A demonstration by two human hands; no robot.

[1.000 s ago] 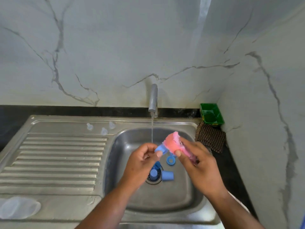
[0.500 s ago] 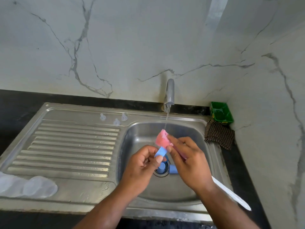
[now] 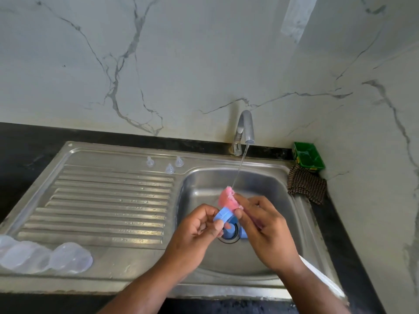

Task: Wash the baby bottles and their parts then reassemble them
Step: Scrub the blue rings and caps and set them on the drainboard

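Head view: I see the steel sink (image 3: 108, 205) filling the lower half, its ribbed drainboard on the left and its basin (image 3: 204, 184) on the right. Over the basin, my operator's left hand (image 3: 197, 232) has thumb and curled fingers pinching a blue ring (image 3: 223, 215). The right hand (image 3: 265, 227) is curled round a pink sponge (image 3: 226, 199), whose tip presses against the ring. Clear domed pieces (image 3: 70, 260) lie in a row at the drainboard's near left corner. A checked cloth (image 3: 306, 186) sits on the counter right of the basin, with a green tray (image 3: 308, 157) just behind it. The tap (image 3: 246, 125) runs a thin stream onto the sponge. More blue parts (image 3: 229, 232) sit over the drain, under the hands. Three clear teats (image 3: 169, 168) stand upright at the drainboard's far edge.
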